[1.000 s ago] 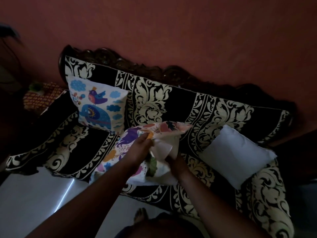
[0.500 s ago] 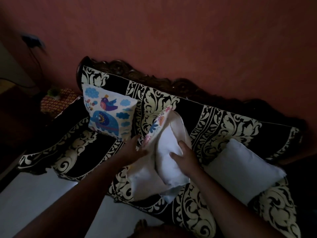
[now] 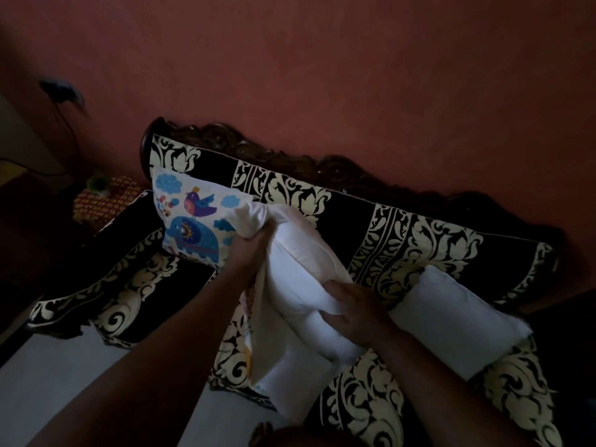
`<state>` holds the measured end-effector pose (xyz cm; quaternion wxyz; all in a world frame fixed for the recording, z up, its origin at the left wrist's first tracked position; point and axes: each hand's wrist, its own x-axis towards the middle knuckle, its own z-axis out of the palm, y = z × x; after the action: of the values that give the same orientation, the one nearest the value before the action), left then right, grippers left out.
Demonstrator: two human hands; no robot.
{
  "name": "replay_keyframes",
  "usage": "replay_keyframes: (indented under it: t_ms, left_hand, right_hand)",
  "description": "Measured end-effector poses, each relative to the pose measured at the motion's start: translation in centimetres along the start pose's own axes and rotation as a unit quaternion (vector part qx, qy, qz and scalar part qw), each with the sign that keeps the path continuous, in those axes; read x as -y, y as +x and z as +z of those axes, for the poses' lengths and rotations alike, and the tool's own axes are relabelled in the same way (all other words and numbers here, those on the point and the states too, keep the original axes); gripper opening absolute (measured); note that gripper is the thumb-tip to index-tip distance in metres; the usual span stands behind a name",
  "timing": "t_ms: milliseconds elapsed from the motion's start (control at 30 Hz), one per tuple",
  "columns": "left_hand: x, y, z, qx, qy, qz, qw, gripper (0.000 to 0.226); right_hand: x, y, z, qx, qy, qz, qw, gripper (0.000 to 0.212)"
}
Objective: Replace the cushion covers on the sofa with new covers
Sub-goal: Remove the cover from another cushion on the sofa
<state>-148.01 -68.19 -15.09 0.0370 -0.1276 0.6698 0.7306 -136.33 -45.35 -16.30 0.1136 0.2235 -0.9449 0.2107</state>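
Observation:
I stand over a black sofa (image 3: 416, 221) with a cream leaf pattern. A white cushion insert (image 3: 300, 272) stands on end at the seat's middle, partly inside a printed cover (image 3: 258, 337) turned so its pale inner side shows. My left hand (image 3: 254, 250) grips the cover's upper edge by the insert's top. My right hand (image 3: 354, 311) squeezes the insert's lower right side. A covered cushion with a bird and elephant print (image 3: 193, 221) leans at the sofa's left. A bare white cushion (image 3: 458, 317) lies at the right.
A carved dark wooden frame (image 3: 258, 146) tops the sofa back against a red wall (image 3: 322, 75). A small stand with a red patterned cloth (image 3: 103, 201) is left of the sofa. A cable (image 3: 64, 117) hangs on the wall. Pale floor (image 3: 64, 375) lies in front.
The cushion went from lying printed side up to standing on end. The cover now hangs along its left side, my left hand has risen to its top, and my right hand has dropped lower on the insert.

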Motion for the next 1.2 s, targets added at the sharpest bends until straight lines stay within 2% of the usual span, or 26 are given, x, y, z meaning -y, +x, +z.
replay_keyframes:
  t_ms: [100, 167, 267, 400, 533, 633, 700, 833, 967, 1033, 1100, 1200]
  left_hand:
    - [-0.4, -1.1, 1.0, -0.026, -0.033, 0.011, 0.999, 0.024]
    - [-1.0, -2.1, 2.0, -0.039, -0.039, 0.019, 0.998, 0.014]
    - [-1.1, -3.7, 3.6, -0.027, -0.021, 0.024, 0.999, 0.017]
    - [-1.8, -5.2, 4.7, -0.011, -0.028, 0.062, 0.998, 0.007]
    - [-3.0, -6.0, 4.0, 0.039, -0.046, 0.086, 0.994, 0.006]
    - [-3.1, -6.4, 3.7, 0.052, -0.049, 0.087, 0.994, 0.006]
    - [-3.1, -6.5, 3.7, 0.049, -0.053, 0.082, 0.994, 0.006]
    - [-3.0, -6.7, 3.6, 0.017, -0.021, 0.1, 0.995, 0.009]
    - [-3.5, -6.7, 3.6, 0.005, -0.017, 0.114, 0.993, 0.011]
    - [-3.7, -6.7, 3.5, 0.005, 0.004, 0.115, 0.993, 0.011]
    - [-3.5, -6.4, 3.5, 0.012, 0.081, 0.125, 0.989, 0.014]
    - [-3.2, -5.7, 2.9, 0.051, 0.187, 0.162, 0.967, 0.036]
  right_hand:
    - [-0.6, -0.1, 0.2, 0.095, -0.019, 0.119, 0.988, 0.057]
    - [-0.7, 0.1, 0.5, 0.064, 0.012, 0.152, 0.986, 0.07]
    - [0.7, 1.9, 1.3, 0.0, 0.069, 0.139, 0.988, 0.079]
    - [2.5, 4.5, 1.8, -0.056, -0.029, 0.206, 0.977, 0.074]
    - [2.3, 4.8, 1.5, -0.156, -0.036, 0.211, 0.964, 0.071]
    - [2.6, 5.4, 1.2, -0.181, -0.011, 0.221, 0.958, 0.077]
    - [2.8, 5.7, 1.3, -0.186, 0.023, 0.226, 0.956, 0.073]
    - [3.0, 5.9, 1.7, -0.158, 0.089, 0.213, 0.96, 0.074]
    - [3.5, 5.9, 2.3, -0.1, 0.047, 0.177, 0.978, 0.09]
    - [3.5, 6.1, 2.0, -0.103, 0.048, 0.169, 0.979, 0.081]
    - [3.2, 6.0, 1.8, -0.137, 0.08, 0.178, 0.971, 0.058]
    - [3.0, 5.5, 1.3, -0.17, 0.141, 0.198, 0.955, 0.026]
